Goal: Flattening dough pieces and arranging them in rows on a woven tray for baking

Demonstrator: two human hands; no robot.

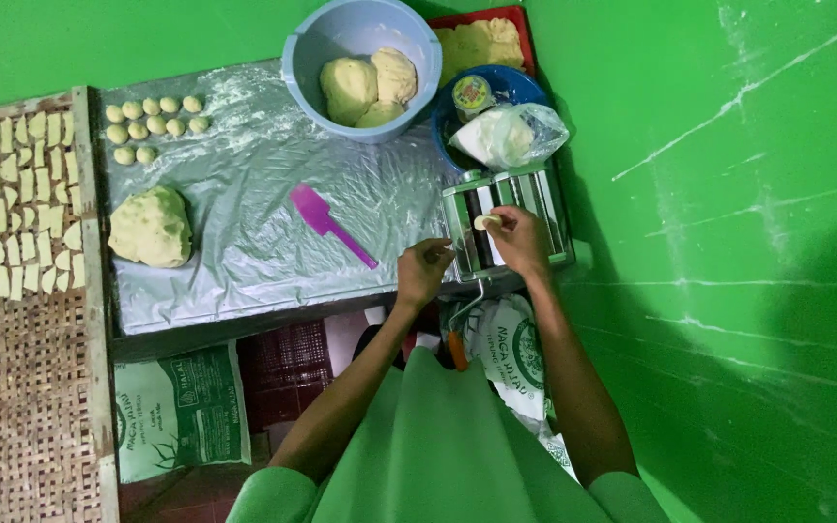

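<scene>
While pinched, dough piece (485, 222) (right hand (518, 242))

The middle of the plastic-covered table (244, 194) lies open, broken only by the purple spatula (329, 224). The dough lump (150, 227) and small dough balls (152, 121) crowd its left; the blue basin (302, 58) and pasta roller (506, 218) block the far and right sides.
</scene>
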